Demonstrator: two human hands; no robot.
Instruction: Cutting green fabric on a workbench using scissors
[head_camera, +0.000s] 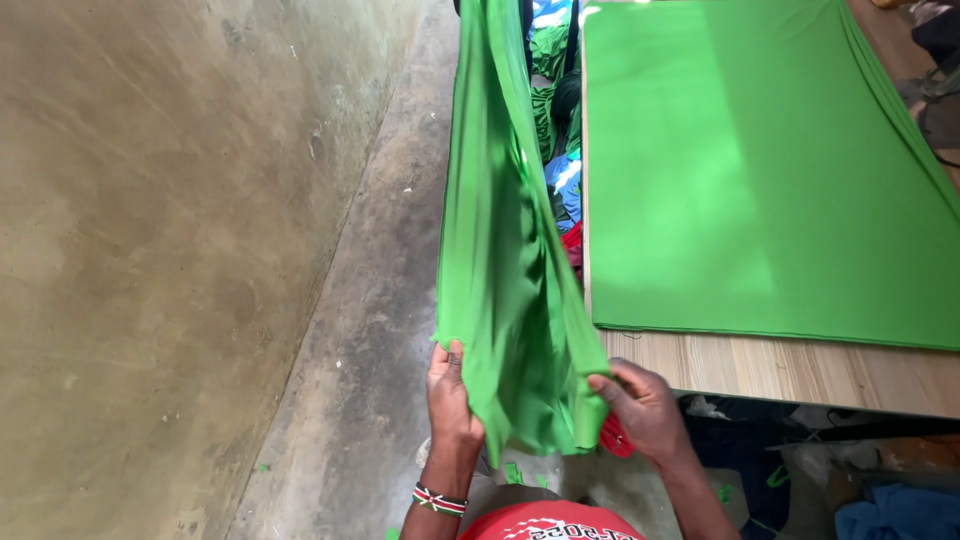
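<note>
Bright green cloth, smooth and a bit shiny, hangs in long folds off the tabletop edge. Left hand pinches its corner at 7 o'clock, right hand grips the other fold at 5 (both closed tight). More green fabric lies flat at 1 o'clock, concrete floor below.

Wooden table, flat green cloth spread on it, concrete wall, grey floor
</note>
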